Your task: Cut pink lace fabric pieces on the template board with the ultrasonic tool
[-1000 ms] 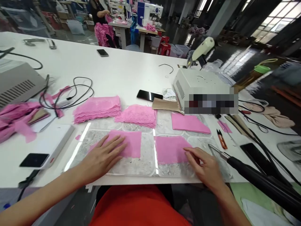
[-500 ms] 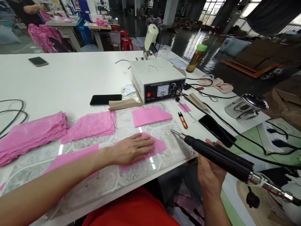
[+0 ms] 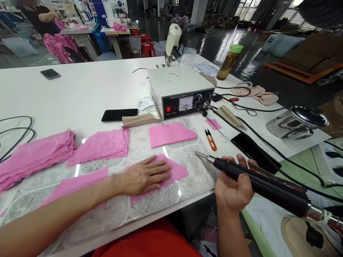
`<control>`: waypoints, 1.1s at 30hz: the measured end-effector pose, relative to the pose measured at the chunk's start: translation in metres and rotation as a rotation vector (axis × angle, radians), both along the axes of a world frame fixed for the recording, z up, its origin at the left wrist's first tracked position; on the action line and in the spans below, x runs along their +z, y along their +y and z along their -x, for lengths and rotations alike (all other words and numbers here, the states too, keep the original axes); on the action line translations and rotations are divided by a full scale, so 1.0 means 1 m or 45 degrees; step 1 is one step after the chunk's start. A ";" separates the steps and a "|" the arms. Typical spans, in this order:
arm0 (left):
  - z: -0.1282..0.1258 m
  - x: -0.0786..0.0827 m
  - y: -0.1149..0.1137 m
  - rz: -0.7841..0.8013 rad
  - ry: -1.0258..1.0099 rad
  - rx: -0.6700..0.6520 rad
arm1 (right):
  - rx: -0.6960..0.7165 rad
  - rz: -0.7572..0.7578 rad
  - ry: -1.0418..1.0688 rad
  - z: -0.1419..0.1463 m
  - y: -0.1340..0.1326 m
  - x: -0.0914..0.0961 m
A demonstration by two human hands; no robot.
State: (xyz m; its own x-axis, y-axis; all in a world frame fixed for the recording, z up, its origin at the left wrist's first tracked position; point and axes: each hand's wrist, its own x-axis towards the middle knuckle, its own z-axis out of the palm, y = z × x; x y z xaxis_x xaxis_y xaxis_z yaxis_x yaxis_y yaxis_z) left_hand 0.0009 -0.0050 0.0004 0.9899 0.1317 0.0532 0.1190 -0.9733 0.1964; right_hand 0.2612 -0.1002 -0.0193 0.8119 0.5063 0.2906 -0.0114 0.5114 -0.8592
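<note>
My left hand (image 3: pixel 146 175) lies flat, fingers stretched out, on a pink fabric piece (image 3: pixel 178 171) on the clear-covered, marbled mat. My right hand (image 3: pixel 234 187) is wrapped round a black ultrasonic handpiece (image 3: pixel 265 185), its thumb on the near side. The handpiece's pointed metal tip (image 3: pixel 200 154) points left, to the right of the fabric piece and apart from it. Beneath my left forearm lies another pink piece (image 3: pixel 80 184), partly hidden. Beyond my left hand sits a neat pink stack (image 3: pixel 171 134). Two thicker pink stacks (image 3: pixel 103 144) (image 3: pixel 40 153) are at the left.
A white control box (image 3: pixel 184 85) with a meter stands behind the mat, a black cable running from it. Around it are orange thread snips (image 3: pixel 210 140), phones (image 3: pixel 119 115) (image 3: pixel 255 153), a steel-lidded mug (image 3: pixel 296 123) and a bottle (image 3: pixel 229 62). A person (image 3: pixel 43 18) works at the far left.
My right hand has shifted forward and left along the handpiece, and its thumb now wraps over it. My left hand has stayed flat on the fabric. The view has shifted slightly.
</note>
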 end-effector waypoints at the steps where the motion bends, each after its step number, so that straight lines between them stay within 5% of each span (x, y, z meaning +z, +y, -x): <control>1: 0.001 -0.001 0.000 0.003 -0.014 0.003 | -0.005 0.001 0.002 -0.001 0.002 0.000; 15: 0.007 -0.006 -0.004 0.020 -0.085 0.053 | -0.160 0.161 -0.298 -0.008 0.014 0.007; 25: 0.007 -0.009 -0.005 0.013 -0.098 0.068 | 0.164 0.065 -0.218 0.000 -0.008 0.028; 33: 0.006 -0.009 -0.005 0.036 -0.089 0.078 | 0.182 0.104 -0.452 0.004 -0.005 0.028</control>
